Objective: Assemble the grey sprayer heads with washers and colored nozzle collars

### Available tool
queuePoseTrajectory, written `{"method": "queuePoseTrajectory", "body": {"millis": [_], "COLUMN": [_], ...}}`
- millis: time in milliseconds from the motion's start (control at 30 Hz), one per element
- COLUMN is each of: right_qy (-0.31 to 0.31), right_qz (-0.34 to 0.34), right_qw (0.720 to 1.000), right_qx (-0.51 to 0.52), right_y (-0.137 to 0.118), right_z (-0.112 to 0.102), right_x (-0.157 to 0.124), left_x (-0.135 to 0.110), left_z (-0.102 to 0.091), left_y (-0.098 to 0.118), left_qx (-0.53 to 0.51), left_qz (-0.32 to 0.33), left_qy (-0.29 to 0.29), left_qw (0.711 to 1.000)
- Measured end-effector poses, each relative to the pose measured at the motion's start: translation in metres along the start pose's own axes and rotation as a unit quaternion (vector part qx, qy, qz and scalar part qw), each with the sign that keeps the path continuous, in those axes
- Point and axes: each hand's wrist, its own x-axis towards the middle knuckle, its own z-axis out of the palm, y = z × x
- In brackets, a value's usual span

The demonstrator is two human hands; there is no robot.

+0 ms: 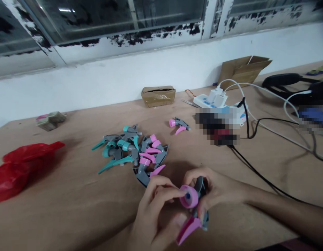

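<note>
In the head view, a grey trigger sprayer head with a pink collar (189,196) and a pink trigger (188,230) is held low over the table. Its collar faces me, and a small dark blue spot shows inside. My right hand (216,190) is closed around the grey body. My left hand (157,211) has bent fingers at the collar's left rim, its thumb lower down near the trigger. Just beyond lies a pile of similar sprayer heads, some with teal parts (117,162), others with pink parts (145,161). One more pink-and-grey sprayer head (181,124) lies apart.
A red plastic bag (22,167) lies at left, with small blocks (50,121) behind it. Along the wall stand a small cardboard box (158,97) and a larger open one (240,73). A power strip (205,101) and cables (266,177) occupy the right side.
</note>
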Motion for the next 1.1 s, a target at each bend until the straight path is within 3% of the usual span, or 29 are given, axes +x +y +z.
{"method": "queuePoseTrajectory", "body": {"millis": [200, 467, 933, 1100], "right_qy": [0.002, 0.060, -0.005, -0.018], "right_qz": [0.006, -0.008, 0.060, 0.052], "right_qw": [1.000, 0.997, 0.998, 0.998], "right_qx": [-0.022, -0.046, 0.006, -0.032], "right_y": [-0.002, 0.000, -0.006, -0.010], "right_z": [0.000, 0.000, -0.011, -0.010], "right_x": [0.000, 0.000, 0.001, 0.002], "left_x": [0.010, 0.015, 0.029, 0.026], "left_z": [0.000, 0.001, 0.001, 0.002], "left_y": [-0.002, -0.005, -0.012, -0.014], "left_qx": [0.046, 0.026, 0.057, 0.037], "left_qz": [0.008, -0.013, 0.034, 0.040], "left_qy": [0.025, 0.046, 0.012, -0.001], "left_qw": [0.999, 0.999, 0.998, 0.999]}}
